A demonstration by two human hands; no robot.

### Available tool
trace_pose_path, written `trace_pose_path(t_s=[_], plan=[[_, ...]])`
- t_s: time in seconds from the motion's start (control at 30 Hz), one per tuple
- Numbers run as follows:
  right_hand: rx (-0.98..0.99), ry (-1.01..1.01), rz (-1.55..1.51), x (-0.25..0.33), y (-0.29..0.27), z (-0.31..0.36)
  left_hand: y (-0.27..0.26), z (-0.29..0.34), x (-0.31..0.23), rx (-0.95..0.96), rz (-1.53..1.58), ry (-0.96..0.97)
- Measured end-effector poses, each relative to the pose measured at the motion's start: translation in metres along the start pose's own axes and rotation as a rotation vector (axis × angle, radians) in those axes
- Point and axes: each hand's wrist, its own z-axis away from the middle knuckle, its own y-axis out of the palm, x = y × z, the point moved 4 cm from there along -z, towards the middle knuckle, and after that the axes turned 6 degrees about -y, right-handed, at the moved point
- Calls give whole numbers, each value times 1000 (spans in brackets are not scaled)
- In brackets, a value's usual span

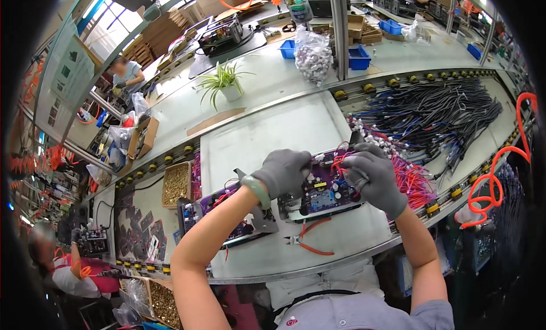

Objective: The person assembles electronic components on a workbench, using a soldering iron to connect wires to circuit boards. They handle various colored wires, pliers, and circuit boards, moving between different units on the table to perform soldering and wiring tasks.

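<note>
Both my hands wear grey gloves. My left hand [282, 172] grips the left end of a purple circuit board [321, 194] that sits in a grey metal tray on the workbench. My right hand [372, 175] pinches red wires [339, 160] at the board's upper right edge. A second purple board [224, 208] lies to the left under my left forearm. Orange-handled cutters [307, 239] lie on the pale mat just below the board.
A pile of black cable harnesses [438, 111] and red-purple wires [412, 179] lies to the right. A box of brass screws [176, 184] sits at the left, a potted plant [226, 82] farther back. Orange coiled hose [492, 185] hangs at the right. Other people work at the left.
</note>
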Motion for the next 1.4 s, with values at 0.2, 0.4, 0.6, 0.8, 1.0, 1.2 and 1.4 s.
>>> trace_pose_path(t_s=[0.2, 0.4, 0.6, 0.8, 1.0, 1.2, 1.4], plan=[[-8, 9, -48, -4, 1, 0, 0, 0, -1, 39, 54, -24], [-11, 65, -81, -5, 4, 5, 3, -4, -4, 111, 68, -67], [-21, 44, -65, -4, -2, 1, -4, -6, -15, 93, -13, 67], [12, 36, -88, -4, 3, -1, 4, -16, -6, 181, -16, 48], [-19, 199, -183, 0, 8, 7, -4, -34, -10, 141, -519, 47], [-63, 41, -77, 15, 5, -1, 1, -32, 0, 81, -76, 189], [-40, -33, -16, 13, 4, -2, 16, -29, -15, -248, 195, 155]])
